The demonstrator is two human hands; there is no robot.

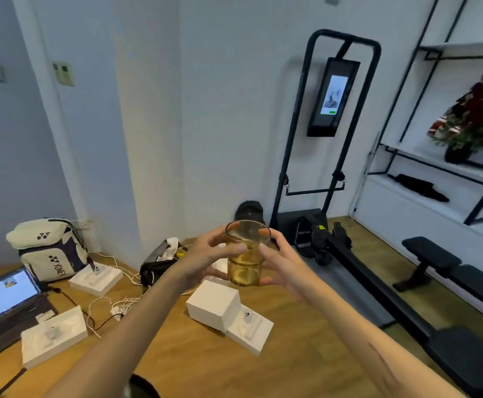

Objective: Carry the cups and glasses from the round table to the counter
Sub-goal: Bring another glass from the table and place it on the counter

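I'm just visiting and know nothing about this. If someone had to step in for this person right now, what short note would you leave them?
Left hand: fingers curled round the amber glass from its left side.
Right hand: curled round the same glass from the right.
The glass is upright, lifted in the air over the wooden table, and looks empty.
Done: one glass picked up.
Left: carry it to the counter, which is not in view, and set it down. No other cups or glasses show here, so check the round table for more.

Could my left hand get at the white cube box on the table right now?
Probably not right away: the left hand and right hand both hold the amber glass above the table. The white cube box sits uncovered just below, so freeing that hand would leave the way open.
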